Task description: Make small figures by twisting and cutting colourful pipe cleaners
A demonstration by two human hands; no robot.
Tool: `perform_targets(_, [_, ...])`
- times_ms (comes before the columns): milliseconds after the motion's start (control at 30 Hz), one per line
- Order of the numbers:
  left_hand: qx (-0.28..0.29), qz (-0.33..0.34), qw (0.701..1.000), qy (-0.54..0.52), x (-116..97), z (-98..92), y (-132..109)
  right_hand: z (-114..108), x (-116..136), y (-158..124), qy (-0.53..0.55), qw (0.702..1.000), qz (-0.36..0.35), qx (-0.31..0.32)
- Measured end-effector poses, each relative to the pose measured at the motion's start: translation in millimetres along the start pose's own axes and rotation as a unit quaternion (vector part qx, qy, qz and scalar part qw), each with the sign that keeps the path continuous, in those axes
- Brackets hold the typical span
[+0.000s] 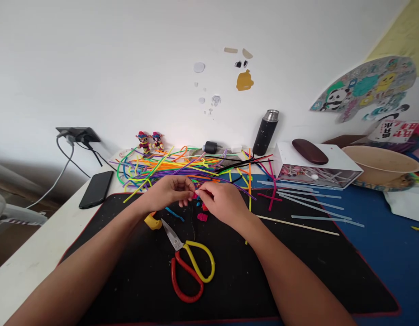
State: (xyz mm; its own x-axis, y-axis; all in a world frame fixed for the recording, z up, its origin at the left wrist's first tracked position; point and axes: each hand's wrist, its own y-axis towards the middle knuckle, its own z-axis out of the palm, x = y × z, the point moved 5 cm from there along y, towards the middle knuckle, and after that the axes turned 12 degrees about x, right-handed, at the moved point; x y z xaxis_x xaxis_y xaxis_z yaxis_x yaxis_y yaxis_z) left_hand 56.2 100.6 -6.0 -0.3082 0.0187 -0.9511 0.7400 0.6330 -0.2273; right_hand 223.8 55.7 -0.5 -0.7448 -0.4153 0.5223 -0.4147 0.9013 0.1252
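Observation:
My left hand (172, 191) and my right hand (225, 203) meet over the black mat (243, 280), fingertips close together. Both are closed in a pinch, and whatever lies between the fingers is too small and hidden to name. A thin dark strand (193, 224) hangs below them. Small pink pieces (202, 217) and a blue twisted piece (174, 214) lie just under the hands. Nearer me rest scissors (178, 246) with one red and one yellow handle, blades slightly apart. A curved yellow piece (153, 222) sits beside the blade tips.
Behind the hands lies a heap of coloured craft stems (182, 167). Two small figures (150, 141), a black flask (265, 133) and a white box (318, 165) stand along the wall. A phone (96, 189) is at left; translucent sticks (318, 203) and a bowl (379, 160) are at right.

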Motion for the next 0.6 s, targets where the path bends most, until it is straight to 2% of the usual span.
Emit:
perform_targets(133, [0.025,0.003,0.999,-0.047,0.0,2.7,-0.4,-3.4,-2.2,0.0,0.069,0.998,-0.003,-0.006])
perform_targets(267, [0.017,0.027,0.99,-0.139,-2.2,3.8,-1.6,-4.0,-5.2,0.1,0.164,0.986,-0.011,-0.012])
perform_targets(433, [-0.022,0.054,0.965,-0.254,-3.5,4.2,-1.6,2.4,-7.3,0.5,0.256,0.966,-0.005,-0.011])
perform_targets(600, [-0.102,0.115,0.951,-0.267,-3.6,-2.7,-1.2,13.8,-1.1,1.9,0.224,0.974,-0.009,0.009])
